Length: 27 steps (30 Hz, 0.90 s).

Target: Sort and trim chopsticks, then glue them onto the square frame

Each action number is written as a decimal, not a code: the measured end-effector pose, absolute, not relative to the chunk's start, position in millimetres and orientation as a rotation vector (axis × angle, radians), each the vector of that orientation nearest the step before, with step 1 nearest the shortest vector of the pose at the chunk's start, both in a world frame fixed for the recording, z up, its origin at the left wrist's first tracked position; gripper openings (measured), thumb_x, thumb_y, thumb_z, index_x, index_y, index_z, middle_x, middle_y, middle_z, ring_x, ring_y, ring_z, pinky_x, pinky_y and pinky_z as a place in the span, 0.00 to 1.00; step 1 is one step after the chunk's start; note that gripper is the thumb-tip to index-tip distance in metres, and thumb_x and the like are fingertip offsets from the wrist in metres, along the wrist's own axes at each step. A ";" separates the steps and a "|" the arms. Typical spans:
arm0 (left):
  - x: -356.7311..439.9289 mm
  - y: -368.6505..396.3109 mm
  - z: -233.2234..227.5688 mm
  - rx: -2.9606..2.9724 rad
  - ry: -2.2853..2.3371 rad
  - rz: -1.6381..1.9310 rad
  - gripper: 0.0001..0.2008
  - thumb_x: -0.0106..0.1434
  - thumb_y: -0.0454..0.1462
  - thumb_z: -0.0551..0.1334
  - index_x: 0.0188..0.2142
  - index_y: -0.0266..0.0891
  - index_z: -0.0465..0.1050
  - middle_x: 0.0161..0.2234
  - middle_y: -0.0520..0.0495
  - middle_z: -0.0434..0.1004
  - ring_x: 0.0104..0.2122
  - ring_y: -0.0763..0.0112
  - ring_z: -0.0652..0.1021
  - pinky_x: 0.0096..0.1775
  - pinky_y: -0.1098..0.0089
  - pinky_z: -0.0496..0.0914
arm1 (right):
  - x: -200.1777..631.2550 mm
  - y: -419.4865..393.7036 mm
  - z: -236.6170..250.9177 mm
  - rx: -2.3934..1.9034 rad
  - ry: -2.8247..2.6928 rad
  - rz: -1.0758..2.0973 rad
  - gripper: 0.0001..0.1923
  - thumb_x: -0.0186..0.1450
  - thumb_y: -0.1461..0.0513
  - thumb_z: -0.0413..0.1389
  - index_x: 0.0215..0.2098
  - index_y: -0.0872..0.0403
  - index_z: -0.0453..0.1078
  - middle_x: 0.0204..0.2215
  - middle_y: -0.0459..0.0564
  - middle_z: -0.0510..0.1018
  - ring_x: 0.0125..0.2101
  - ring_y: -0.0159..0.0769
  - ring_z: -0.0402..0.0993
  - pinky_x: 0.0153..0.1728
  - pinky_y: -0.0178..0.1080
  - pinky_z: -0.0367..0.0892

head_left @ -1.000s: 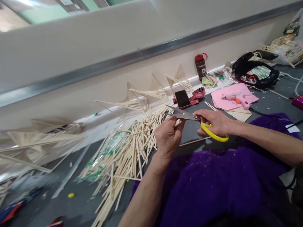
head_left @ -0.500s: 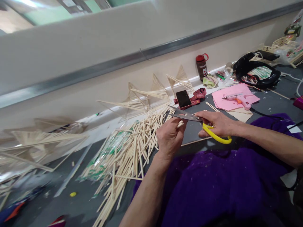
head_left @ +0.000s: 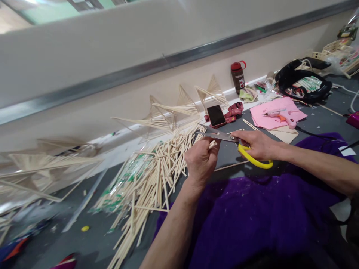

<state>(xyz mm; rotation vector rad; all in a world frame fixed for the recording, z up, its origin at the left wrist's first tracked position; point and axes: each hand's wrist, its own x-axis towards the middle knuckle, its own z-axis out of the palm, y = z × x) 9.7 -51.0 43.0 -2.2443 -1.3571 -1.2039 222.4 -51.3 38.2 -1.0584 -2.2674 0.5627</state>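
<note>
Yellow-handled scissors [head_left: 254, 158] are gripped in my right hand [head_left: 259, 145], their blades parted and pointing left. My left hand [head_left: 201, 158] is closed around short pale wooden sticks [head_left: 213, 144], whose ends poke out of the fist. A stick end shows between the blades, just above my left fingers. Left of that fist spreads a heap of loose wooden sticks [head_left: 161, 173]. Most of what the left fist holds is hidden by the fingers.
Stick-built twisted structures [head_left: 165, 112] lean along the wall. Behind my hands lie a phone [head_left: 215, 115] and a pink glue gun [head_left: 283, 117] on pink sheets [head_left: 259, 112]. A brown bottle [head_left: 238, 78] stands by the wall. Purple cloth [head_left: 252, 216] covers the near side.
The view has shifted very slightly. The scissor blades stay parted around the stick end, and both hands keep nearly the same pose.
</note>
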 end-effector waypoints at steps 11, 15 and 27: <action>9.8 -55.2 51.8 -2.315 -1.530 -1.238 0.08 0.64 0.40 0.61 0.33 0.39 0.77 0.21 0.52 0.75 0.23 0.72 0.76 0.29 0.74 0.64 | 220.3 -52.7 41.3 -1.155 -2.257 0.562 0.24 0.60 0.55 0.60 0.53 0.54 0.67 0.34 0.47 0.74 0.31 0.33 0.66 0.32 0.35 0.57; 10.1 -54.9 54.1 -2.402 -1.502 -1.212 0.12 0.66 0.39 0.59 0.27 0.40 0.75 0.20 0.52 0.75 0.22 0.73 0.76 0.28 0.74 0.64 | 222.8 -53.1 42.7 -1.115 -2.269 0.568 0.31 0.59 0.51 0.62 0.56 0.54 0.64 0.39 0.50 0.75 0.35 0.36 0.69 0.35 0.36 0.60; 10.4 -55.2 53.1 -2.420 -1.355 -1.216 0.14 0.68 0.42 0.57 0.33 0.39 0.79 0.21 0.50 0.77 0.20 0.73 0.75 0.26 0.74 0.64 | 224.0 -51.6 37.2 -1.033 -2.249 0.652 0.29 0.60 0.51 0.61 0.55 0.54 0.65 0.34 0.47 0.73 0.30 0.33 0.66 0.33 0.35 0.59</action>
